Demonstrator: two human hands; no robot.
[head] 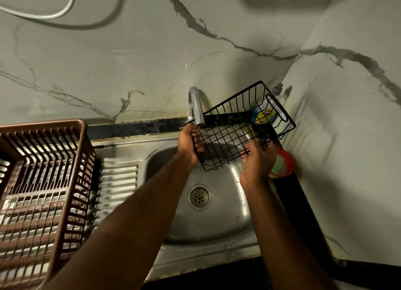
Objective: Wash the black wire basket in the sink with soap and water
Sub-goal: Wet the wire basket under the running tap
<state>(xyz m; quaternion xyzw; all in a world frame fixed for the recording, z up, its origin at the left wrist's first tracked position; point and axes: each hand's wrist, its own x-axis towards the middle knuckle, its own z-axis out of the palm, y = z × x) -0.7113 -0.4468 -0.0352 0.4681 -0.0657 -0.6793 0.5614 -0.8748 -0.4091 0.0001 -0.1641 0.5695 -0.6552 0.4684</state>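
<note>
Black wire forms the basket [238,124], which is held in the air over the back right part of the sink [217,224] and tilted, its far right end raised toward the wall corner. The left hand [188,145] grips the basket's left end, its fingers [196,138] curled round the wire rim just under the spout of the tap [196,107], which rises at the sink's back edge. The right hand [258,162] is at the basket's near right edge, palm up, with bent fingers hooked on the wires there; how firmly it grips I cannot tell. Below both hands, in the middle of the sink bowl, lies the drain [199,197].

A brown crate [43,181] stands on the ribbed draining board to the left of the sink. Behind the sink's right corner, on the dark counter [134,128], a soap bottle [263,114] shows through the basket's wires. Just right of the sink sits a red tub [284,164], partly hidden by the right hand. High on the marble wall behind the sink hangs a grey cable [54,14].
</note>
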